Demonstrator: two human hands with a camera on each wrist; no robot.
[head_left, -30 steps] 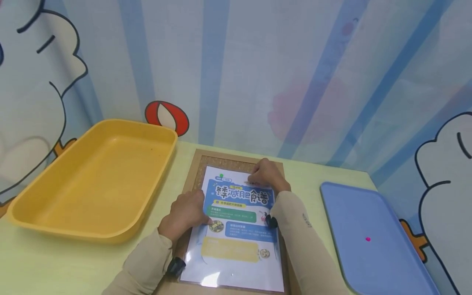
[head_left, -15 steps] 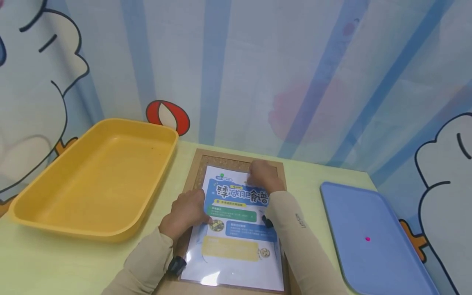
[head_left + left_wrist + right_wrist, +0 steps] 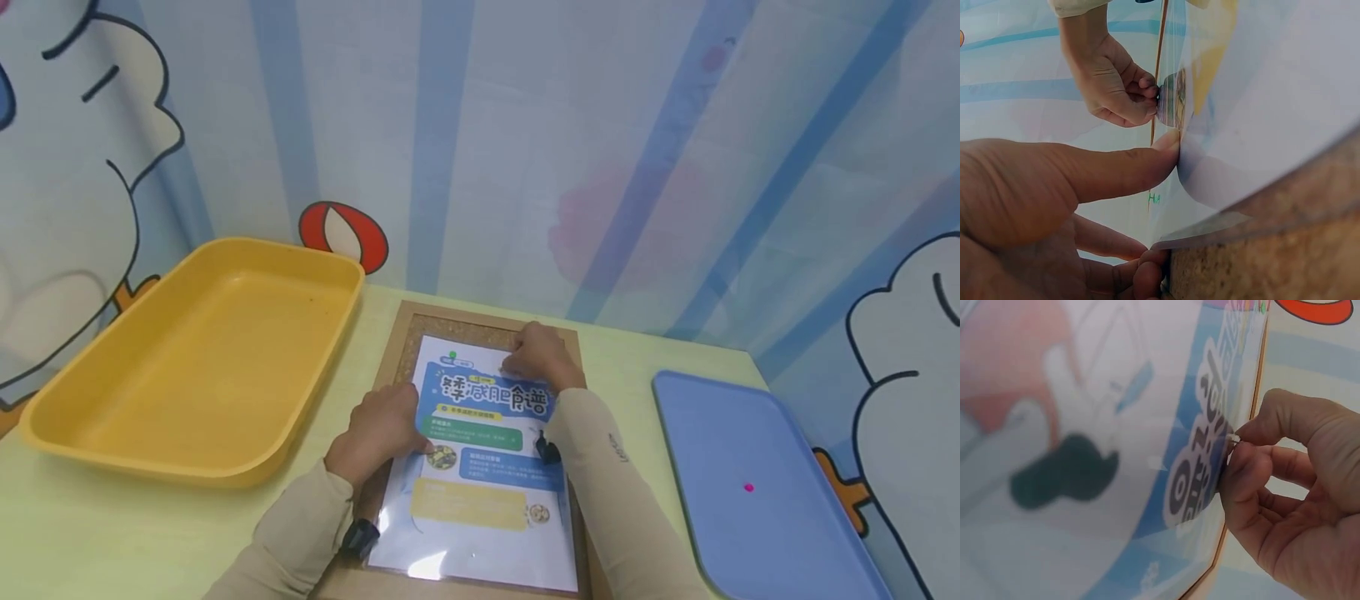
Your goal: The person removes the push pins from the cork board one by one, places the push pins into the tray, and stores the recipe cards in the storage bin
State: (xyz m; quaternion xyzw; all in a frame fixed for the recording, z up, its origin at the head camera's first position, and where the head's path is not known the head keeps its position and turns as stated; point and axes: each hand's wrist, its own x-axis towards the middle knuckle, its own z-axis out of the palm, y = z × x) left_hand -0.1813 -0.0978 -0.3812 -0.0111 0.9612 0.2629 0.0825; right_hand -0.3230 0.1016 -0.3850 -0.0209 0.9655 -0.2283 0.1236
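A laminated sheet point(image 3: 480, 550) printed with colourful Chinese text lies on a wood-framed cork board point(image 3: 435, 325). Near its upper left corner is a green pin point(image 3: 452, 356). My left hand point(image 3: 377, 429) rests on the sheet's left side, its thumb point(image 3: 1129, 167) straight and touching the surface. The other fingers bend near the sheet's edge, partly hidden. At the upper right of the sheet, my right hand point(image 3: 543, 357) pinches a small pale pushpin point(image 3: 1234, 438) between thumb and forefinger. Its point is hidden at the sheet's surface.
A deep yellow tray point(image 3: 202, 367) stands left of the board on the pale table point(image 3: 615, 375). To the right lies a blue tray point(image 3: 757, 533) with a pink pin point(image 3: 748, 487) on it. A printed curtain point(image 3: 510, 167) hangs behind.
My right hand shifts and turns slightly around the same spot on the sheet, its fingers staying at the upper right. The left hand holds its place.
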